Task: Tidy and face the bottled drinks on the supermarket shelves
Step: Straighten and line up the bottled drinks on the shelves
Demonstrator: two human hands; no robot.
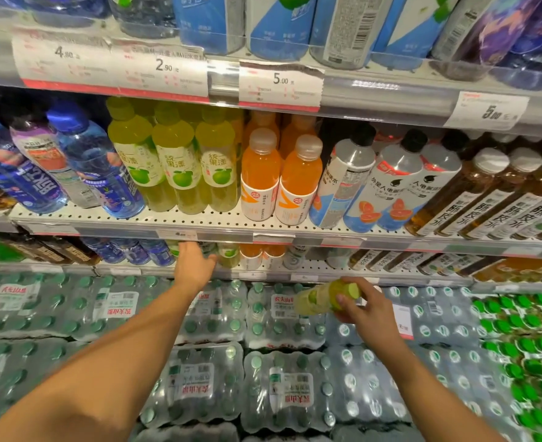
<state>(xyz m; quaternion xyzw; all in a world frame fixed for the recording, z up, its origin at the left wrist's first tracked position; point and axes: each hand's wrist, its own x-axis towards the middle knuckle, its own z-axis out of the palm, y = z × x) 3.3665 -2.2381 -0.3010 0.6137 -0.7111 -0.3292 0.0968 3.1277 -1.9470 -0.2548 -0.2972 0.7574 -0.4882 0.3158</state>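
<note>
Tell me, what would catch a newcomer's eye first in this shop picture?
Probably the right hand, low in the middle, gripping a yellow-green bottle by its cap end, tipped sideways over shrink-wrapped water packs. The left hand reaches into the lower shelf beside matching green bottles there. Above, the middle shelf glows with a row of green apple drinks next to orange bottles.

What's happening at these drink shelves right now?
A person is tidying bottled drinks. Their right hand grips a yellow-green bottle near its green cap, held out in front of the shrink-wrapped water packs. Their left hand reaches into the lower shelf toward more bottles of the same green apple drink. Whether its fingers touch one is hidden. The shelf above is stocked with upright rows.
</note>
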